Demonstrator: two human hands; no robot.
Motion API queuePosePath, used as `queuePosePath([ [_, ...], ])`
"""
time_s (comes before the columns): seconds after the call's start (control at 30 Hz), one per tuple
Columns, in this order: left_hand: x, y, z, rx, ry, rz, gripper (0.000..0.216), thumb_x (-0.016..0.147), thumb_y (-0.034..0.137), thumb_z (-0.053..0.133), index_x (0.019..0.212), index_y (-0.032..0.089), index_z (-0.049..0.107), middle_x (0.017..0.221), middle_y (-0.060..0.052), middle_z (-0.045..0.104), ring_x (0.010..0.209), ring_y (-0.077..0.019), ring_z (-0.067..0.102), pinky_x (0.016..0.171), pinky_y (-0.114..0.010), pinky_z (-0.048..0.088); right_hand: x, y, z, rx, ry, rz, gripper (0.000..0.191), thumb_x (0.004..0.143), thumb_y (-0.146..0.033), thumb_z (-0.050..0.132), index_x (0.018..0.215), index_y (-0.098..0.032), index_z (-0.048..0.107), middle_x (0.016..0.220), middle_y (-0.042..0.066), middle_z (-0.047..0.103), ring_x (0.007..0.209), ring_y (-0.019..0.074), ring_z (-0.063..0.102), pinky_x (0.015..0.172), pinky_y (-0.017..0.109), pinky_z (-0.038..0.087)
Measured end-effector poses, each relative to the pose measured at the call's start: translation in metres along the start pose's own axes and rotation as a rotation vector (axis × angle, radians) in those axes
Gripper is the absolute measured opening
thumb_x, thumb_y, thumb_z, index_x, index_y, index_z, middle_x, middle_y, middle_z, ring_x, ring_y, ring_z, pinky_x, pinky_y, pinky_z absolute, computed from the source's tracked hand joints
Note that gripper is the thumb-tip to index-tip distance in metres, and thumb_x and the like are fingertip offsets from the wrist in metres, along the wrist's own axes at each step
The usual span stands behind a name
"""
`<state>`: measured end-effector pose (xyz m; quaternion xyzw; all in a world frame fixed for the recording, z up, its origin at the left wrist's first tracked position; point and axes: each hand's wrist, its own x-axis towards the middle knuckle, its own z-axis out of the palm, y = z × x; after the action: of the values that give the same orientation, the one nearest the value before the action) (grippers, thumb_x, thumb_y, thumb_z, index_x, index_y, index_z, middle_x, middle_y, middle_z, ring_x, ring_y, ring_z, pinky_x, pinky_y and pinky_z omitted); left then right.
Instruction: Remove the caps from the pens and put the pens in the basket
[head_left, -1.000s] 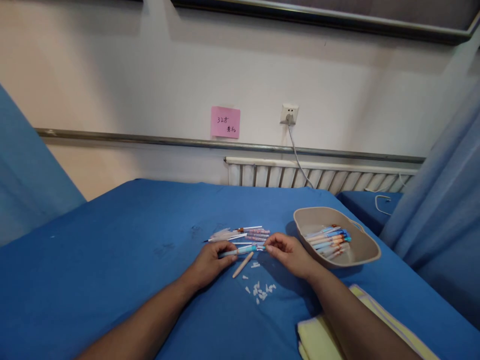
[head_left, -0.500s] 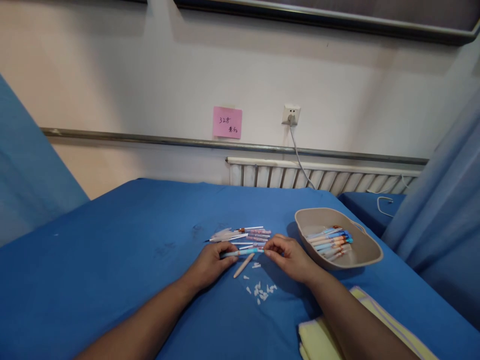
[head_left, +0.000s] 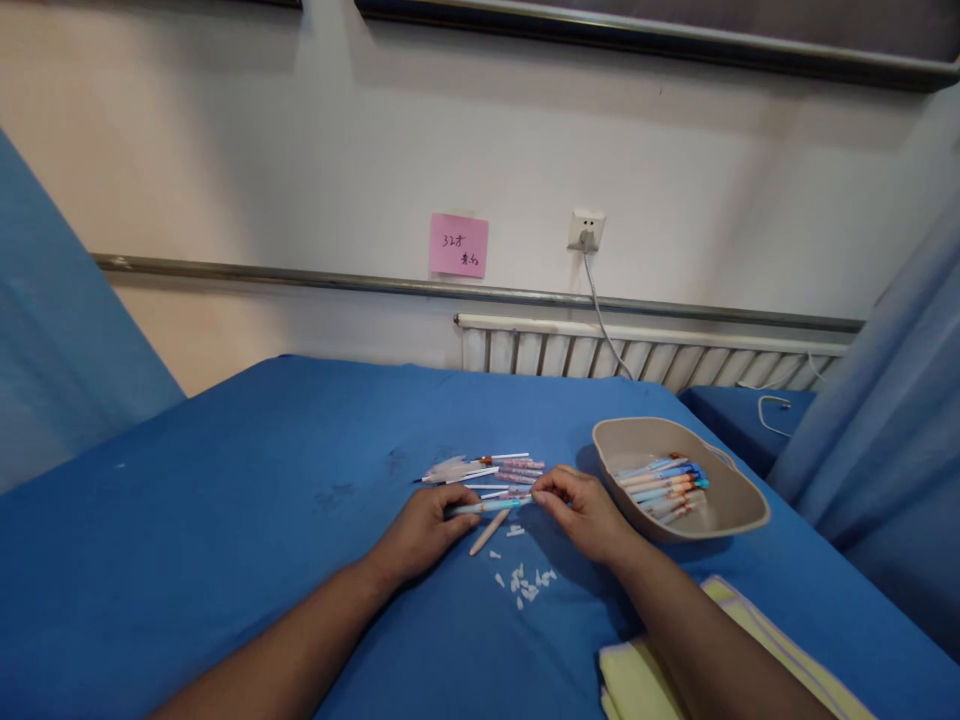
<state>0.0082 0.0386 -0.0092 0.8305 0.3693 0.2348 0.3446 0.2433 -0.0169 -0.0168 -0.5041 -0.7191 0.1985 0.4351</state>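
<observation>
My left hand (head_left: 420,525) and my right hand (head_left: 585,510) hold one light-blue pen (head_left: 487,506) between them, just above the blue cloth (head_left: 225,520). The left fingers pinch its left end and the right fingers pinch its right tip. Just behind lies a loose pile of pens and white refills (head_left: 487,468). A tan pen barrel (head_left: 487,532) rests below the held pen. Several small white caps (head_left: 525,582) are scattered nearer to me.
A beige oval tray (head_left: 739,515) holding several coloured pens (head_left: 664,485) stands right of my right hand. A folded yellow cloth (head_left: 637,680) lies at the lower right. Behind are a radiator (head_left: 645,355), a wall socket with cable (head_left: 586,232) and a pink note (head_left: 458,245).
Both hands keep hold of the same pen and have barely shifted; my right fingers sit slightly closer along its tip. The view has drifted a little.
</observation>
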Motion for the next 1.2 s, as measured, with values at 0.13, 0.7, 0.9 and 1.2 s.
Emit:
queuePosePath([
  [0.13,0.000,0.001,0.000,0.000,-0.002,0.010,0.014,0.078,0.024,0.054,0.082,0.017,0.065,0.076,0.001,0.062,0.072,-0.0145,0.055,0.068,-0.022,0.040,-0.001,-0.002,0.001,0.009,0.001,-0.003,0.011,0.084,-0.023,0.053,0.080,-0.019,0.063,0.075,0.001,0.058,0.069,0.0127,0.054,0.064,0.023,0.040],
  [0.7,-0.004,0.008,0.001,-0.040,-0.137,0.018,0.023,0.085,0.032,0.046,0.082,0.017,0.063,0.075,0.001,0.059,0.072,-0.0147,0.052,0.066,-0.021,0.038,0.001,-0.003,0.011,0.324,-0.063,0.266,0.034,0.082,-0.049,0.049,0.070,-0.018,0.055,0.053,-0.004,0.053,0.047,0.0096,0.050,0.050,0.021,0.039],
  [0.9,-0.005,0.011,0.002,-0.043,-0.145,0.034,0.026,0.087,0.034,0.042,0.079,0.017,0.060,0.071,0.002,0.055,0.069,-0.0139,0.048,0.062,-0.020,0.035,0.002,-0.005,0.011,0.352,-0.043,0.285,0.035,0.081,-0.050,0.050,0.068,-0.017,0.053,0.051,-0.004,0.052,0.045,0.0094,0.049,0.049,0.021,0.037],
  [1.2,-0.008,0.018,0.003,0.042,-0.111,0.040,0.026,0.089,0.034,0.041,0.081,0.018,0.059,0.073,0.001,0.056,0.067,-0.0134,0.048,0.061,-0.021,0.034,0.001,0.000,0.010,0.283,-0.034,0.302,0.041,0.080,-0.055,0.050,0.061,-0.018,0.051,0.046,-0.005,0.050,0.042,0.0092,0.047,0.046,0.021,0.035],
])
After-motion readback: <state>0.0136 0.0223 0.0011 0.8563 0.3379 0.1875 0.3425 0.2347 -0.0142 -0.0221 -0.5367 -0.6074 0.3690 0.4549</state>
